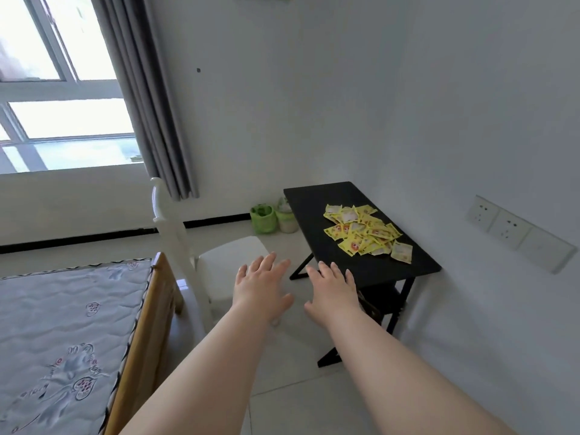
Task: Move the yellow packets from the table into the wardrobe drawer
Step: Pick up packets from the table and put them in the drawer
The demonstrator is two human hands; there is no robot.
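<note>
- left hand point(262, 285) spread, holding nothing, over the chair point(232, 262)
- right hand point(332, 291) spread, holding nothing, near the table point(314, 215) edge
- packets point(365, 230) heaped on the table, apart from both hands

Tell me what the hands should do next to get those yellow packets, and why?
Probably reach both hands forward and down onto the yellow packets. The left hand and right hand are open, hold nothing and hover short of the pile, which lies loose on the black table.
</note>
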